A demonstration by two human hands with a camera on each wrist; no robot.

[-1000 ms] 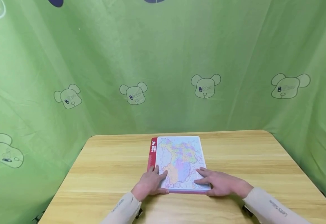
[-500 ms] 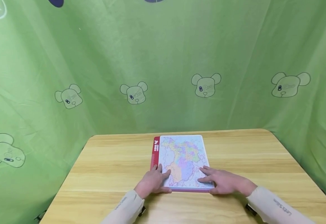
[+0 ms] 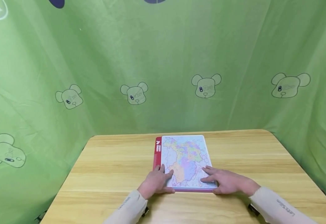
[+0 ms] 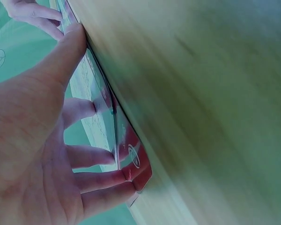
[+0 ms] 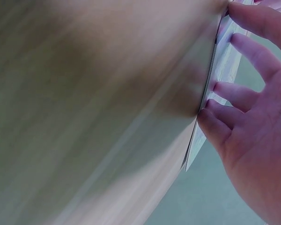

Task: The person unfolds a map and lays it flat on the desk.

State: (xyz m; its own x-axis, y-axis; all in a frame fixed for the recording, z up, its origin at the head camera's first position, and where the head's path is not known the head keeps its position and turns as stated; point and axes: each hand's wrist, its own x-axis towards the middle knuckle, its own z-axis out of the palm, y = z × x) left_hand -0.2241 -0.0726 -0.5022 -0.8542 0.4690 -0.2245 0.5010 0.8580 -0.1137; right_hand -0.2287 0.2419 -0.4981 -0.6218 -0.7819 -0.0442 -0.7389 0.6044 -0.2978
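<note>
A rectangular map board (image 3: 185, 161) in pastel colours lies flat at the middle of the table, over a red backing (image 3: 158, 152) that shows along its left side and near edge. My left hand (image 3: 156, 181) spreads over its near left corner, the thumb along the near edge and the other fingers on the map and the red strip. At the near right corner, my right hand (image 3: 225, 181) has its fingers spread on the map, its thumb at the near edge. In the left wrist view, fingertips press the glossy red corner (image 4: 136, 159), which is hidden from the head camera.
The light wooden table (image 3: 109, 168) extends to both sides of the board, with rounded far corners. A green curtain (image 3: 163, 62) printed with bear heads hangs behind and around it.
Both hands have slid the map board and its red backing slightly to the right across the table. Their fingers keep the same places on it.
</note>
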